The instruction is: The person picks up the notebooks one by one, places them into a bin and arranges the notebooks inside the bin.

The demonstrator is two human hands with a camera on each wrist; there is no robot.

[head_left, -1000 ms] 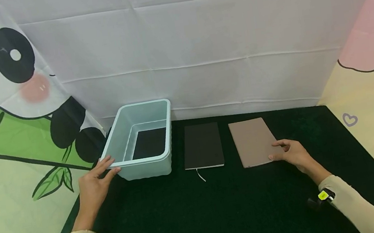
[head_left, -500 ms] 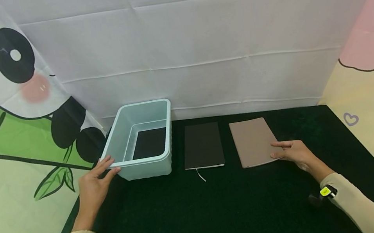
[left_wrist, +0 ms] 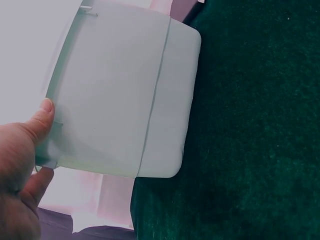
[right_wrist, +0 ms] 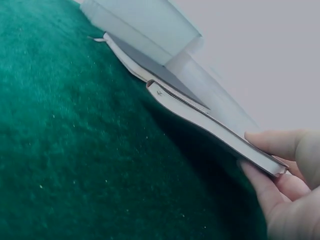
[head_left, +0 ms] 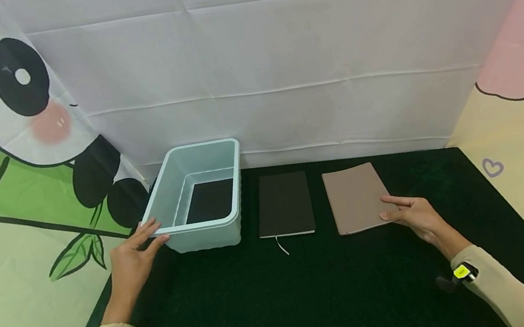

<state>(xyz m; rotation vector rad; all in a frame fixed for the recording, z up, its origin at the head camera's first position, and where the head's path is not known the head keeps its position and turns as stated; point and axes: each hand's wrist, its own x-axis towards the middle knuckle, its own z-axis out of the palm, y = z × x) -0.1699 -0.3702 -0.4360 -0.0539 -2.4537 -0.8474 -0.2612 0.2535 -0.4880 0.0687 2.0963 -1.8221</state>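
Note:
A pinkish-tan notebook point(head_left: 358, 198) is pinched at its right edge by my right hand point(head_left: 418, 217). The right wrist view shows my thumb on its cover and fingers beneath, the notebook's point(right_wrist: 215, 127) near side raised off the cloth with a shadow under it. My left hand point(head_left: 130, 261) grips the near-left corner of a pale blue-green plastic bin point(head_left: 207, 234), thumb and fingers around the rim. In the left wrist view the bin's wall point(left_wrist: 115, 90) fills much of the picture. A black rectangular item point(head_left: 209, 201) lies flat inside the bin.
Between the bin and the tan notebook lies a black notebook point(head_left: 284, 204) with a white ribbon marker point(head_left: 282, 246). Dark green cloth point(head_left: 280, 299) covers the table. A white fabric backdrop point(head_left: 280, 72) rises behind, with printed cartoon sheets at both sides.
My right hand has shifted slightly right, its fingers now further around the tan notebook's edge. The notebook has moved a little right and its right side has lifted. My left hand holds still.

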